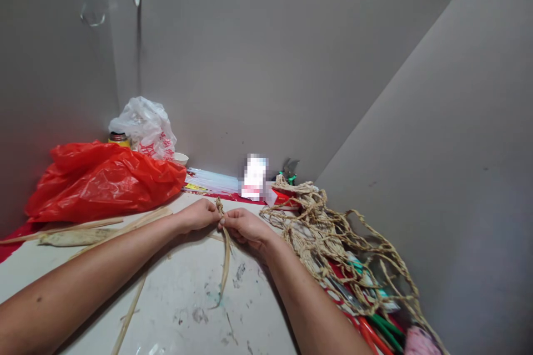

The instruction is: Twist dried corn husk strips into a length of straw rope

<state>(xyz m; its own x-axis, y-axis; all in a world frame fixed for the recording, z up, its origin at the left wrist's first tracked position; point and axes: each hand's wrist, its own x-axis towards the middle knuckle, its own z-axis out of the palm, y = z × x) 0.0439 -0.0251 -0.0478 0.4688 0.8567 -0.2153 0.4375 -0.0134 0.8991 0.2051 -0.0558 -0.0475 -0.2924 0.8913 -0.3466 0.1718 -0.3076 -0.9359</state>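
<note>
Where the two forearms meet over the middle of the bench (187, 316), the left hand (199, 215) and the right hand (246, 227) come together knuckle to knuckle, and the fingers of both are clenched on the same dried straw strip (226, 266). The strip's twisted upper end pokes up between the two hands. Its flat loose tail hangs out below them and runs toward the person across the stained white bench top, curling slightly at its tip. Just to the right of the right wrist lies a heap of knotted rope net (328, 233), made of the same pale fibre. It spreads over some tools with red and green handles (381, 331) near the right edge. To the left of the left forearm, more long dried leaves (77, 237) lie flat on the bench, well apart from the hands. Behind them sits a crumpled red plastic bag (104, 177), with a white plastic bag (145, 125) against the wall beyond it and a small paper cup (181, 158) beside that. A green-handled cutter (289, 169) rests by the wall behind the net.
</note>
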